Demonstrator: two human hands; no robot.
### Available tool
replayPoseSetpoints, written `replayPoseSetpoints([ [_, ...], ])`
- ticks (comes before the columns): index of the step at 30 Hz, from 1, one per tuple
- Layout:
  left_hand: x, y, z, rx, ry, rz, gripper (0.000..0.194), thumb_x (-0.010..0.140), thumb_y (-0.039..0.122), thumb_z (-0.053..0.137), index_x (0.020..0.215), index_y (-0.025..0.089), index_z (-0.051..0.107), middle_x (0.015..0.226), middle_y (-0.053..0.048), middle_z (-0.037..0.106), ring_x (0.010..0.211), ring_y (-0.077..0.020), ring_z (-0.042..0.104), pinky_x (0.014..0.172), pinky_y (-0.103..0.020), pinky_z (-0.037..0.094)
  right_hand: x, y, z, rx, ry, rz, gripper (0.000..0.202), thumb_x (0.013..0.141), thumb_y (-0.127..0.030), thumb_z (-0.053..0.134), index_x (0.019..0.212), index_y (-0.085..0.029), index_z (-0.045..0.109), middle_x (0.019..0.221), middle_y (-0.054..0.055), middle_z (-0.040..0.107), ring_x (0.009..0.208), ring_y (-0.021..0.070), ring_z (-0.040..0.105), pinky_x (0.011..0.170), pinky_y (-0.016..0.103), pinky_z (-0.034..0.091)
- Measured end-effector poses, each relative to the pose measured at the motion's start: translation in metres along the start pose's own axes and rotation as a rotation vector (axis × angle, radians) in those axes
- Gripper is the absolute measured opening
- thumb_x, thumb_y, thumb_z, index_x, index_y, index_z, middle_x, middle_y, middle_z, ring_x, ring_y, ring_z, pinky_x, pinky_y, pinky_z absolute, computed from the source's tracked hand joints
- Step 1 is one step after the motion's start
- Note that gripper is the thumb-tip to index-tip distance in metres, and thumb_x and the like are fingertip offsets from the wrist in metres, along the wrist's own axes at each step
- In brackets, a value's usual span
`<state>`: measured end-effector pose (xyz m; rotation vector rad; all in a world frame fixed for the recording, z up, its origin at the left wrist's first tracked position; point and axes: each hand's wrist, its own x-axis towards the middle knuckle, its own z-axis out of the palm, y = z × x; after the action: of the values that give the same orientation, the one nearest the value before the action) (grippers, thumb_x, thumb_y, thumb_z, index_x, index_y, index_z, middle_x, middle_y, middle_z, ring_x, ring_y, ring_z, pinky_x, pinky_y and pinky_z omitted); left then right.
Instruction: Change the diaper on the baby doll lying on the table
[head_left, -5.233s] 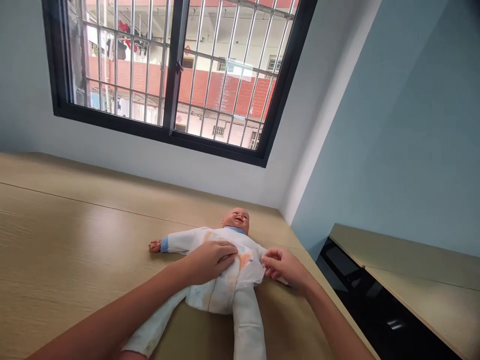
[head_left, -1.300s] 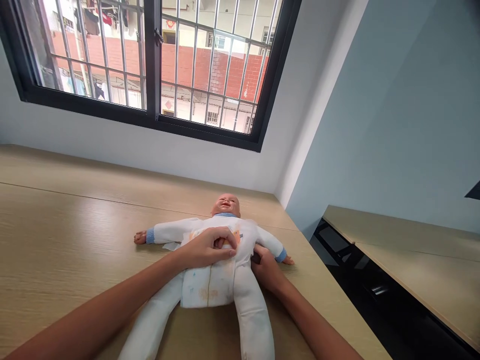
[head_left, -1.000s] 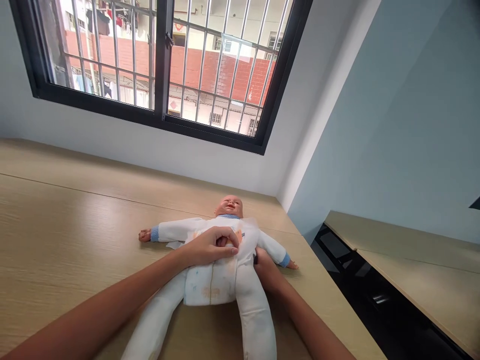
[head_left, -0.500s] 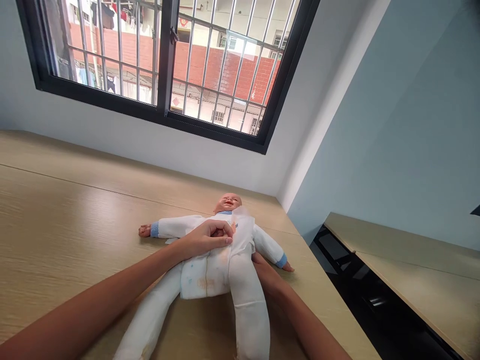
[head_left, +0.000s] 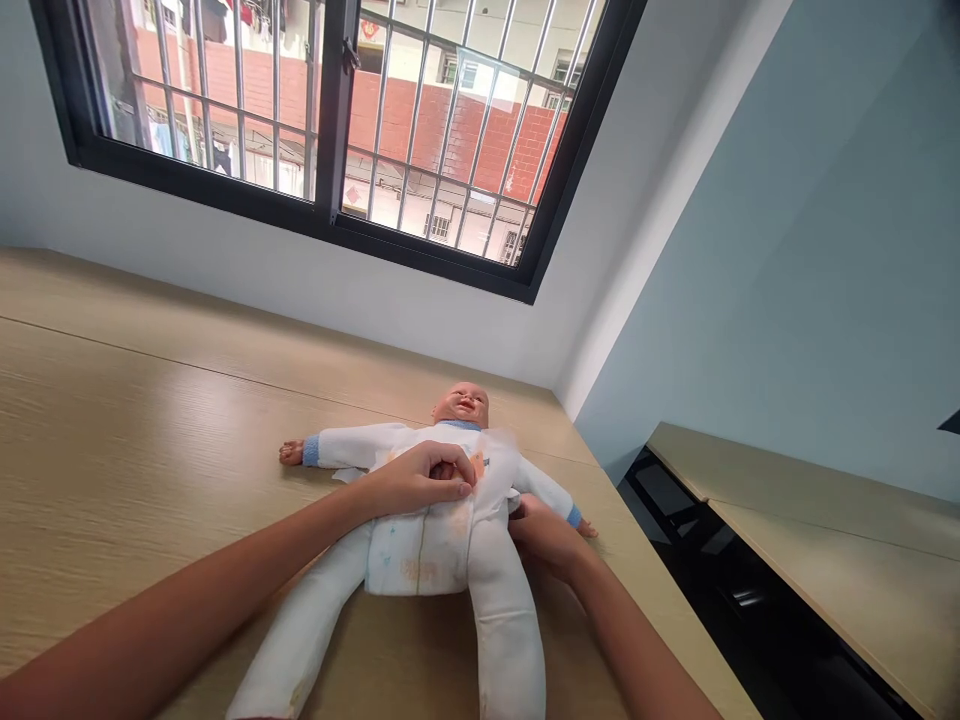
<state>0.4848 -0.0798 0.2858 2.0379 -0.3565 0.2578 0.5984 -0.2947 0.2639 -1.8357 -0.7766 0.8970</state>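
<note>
A baby doll point(head_left: 431, 440) in a white top with blue cuffs lies on its back, arms spread and legs toward me. Round its hips sits a white diaper point(head_left: 416, 555) with a printed front and a yellowish line down the middle. My left hand point(head_left: 424, 475) rests on the doll's belly, fingers curled in a pinch at the diaper's upper front edge. Beside the doll's hip on the right, my right hand point(head_left: 551, 530) is closed on the diaper's side, where a bit of white shows at the fingers. Its fingertips are partly hidden behind the hip.
The doll lies on a light wooden table point(head_left: 150, 480) near its right edge. Beyond that edge is a lower wooden surface point(head_left: 840, 550) with a dark glossy side. A barred window point(head_left: 330, 120) is in the wall behind the table.
My right hand has come up from beneath the doll's hip and now shows beside it. My left hand keeps its pinch on the diaper front. The view has shifted slightly.
</note>
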Motion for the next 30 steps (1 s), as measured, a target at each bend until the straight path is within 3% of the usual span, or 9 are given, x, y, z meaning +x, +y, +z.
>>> replayPoseSetpoints([
  [4,-0.001,0.008,0.003,0.087,0.006,-0.009,0.021,0.086,0.034,0.060,0.090,0.015,0.068,0.072,0.001,0.051,0.067,-0.0110,0.040,0.059,-0.023,0.030,-0.009,-0.004,-0.025,-0.047,0.002,0.044,0.015,0.064,-0.019,0.063,0.078,-0.014,0.063,0.064,-0.001,0.060,0.053,0.0089,0.051,0.047,0.019,0.037],
  [11,-0.002,0.027,0.007,0.320,-0.015,0.037,0.020,0.086,0.029,0.056,0.096,0.020,0.070,0.093,0.000,0.065,0.073,-0.0116,0.049,0.069,-0.023,0.038,-0.028,-0.009,-0.055,-0.011,0.072,-0.005,0.025,0.073,-0.032,0.075,0.086,-0.015,0.062,0.071,-0.001,0.059,0.056,0.0069,0.050,0.049,0.018,0.034],
  [18,0.014,0.039,0.014,0.571,-0.058,0.150,0.025,0.089,0.027,0.050,0.104,0.027,0.071,0.107,0.001,0.067,0.085,-0.0143,0.059,0.079,-0.024,0.042,-0.024,-0.007,-0.053,0.153,0.016,-0.058,0.033,0.069,-0.030,0.080,0.090,-0.014,0.061,0.074,-0.001,0.061,0.056,0.0065,0.052,0.052,0.018,0.036],
  [24,0.034,0.040,0.024,0.633,-0.205,0.273,0.030,0.093,0.023,0.043,0.110,0.026,0.067,0.117,0.002,0.068,0.108,-0.0171,0.059,0.099,-0.025,0.040,-0.018,-0.007,-0.044,0.276,-0.020,-0.105,0.033,0.067,-0.027,0.080,0.090,-0.014,0.060,0.072,-0.002,0.059,0.056,0.0057,0.051,0.052,0.017,0.037],
  [30,0.040,0.042,0.028,0.768,-0.366,0.328,0.028,0.097,0.031,0.041,0.102,0.025,0.068,0.105,-0.001,0.070,0.103,-0.0175,0.060,0.095,-0.028,0.043,-0.020,-0.007,-0.046,0.230,-0.011,-0.079,0.028,0.065,-0.023,0.075,0.083,-0.015,0.056,0.069,-0.003,0.059,0.054,0.0055,0.051,0.049,0.017,0.036],
])
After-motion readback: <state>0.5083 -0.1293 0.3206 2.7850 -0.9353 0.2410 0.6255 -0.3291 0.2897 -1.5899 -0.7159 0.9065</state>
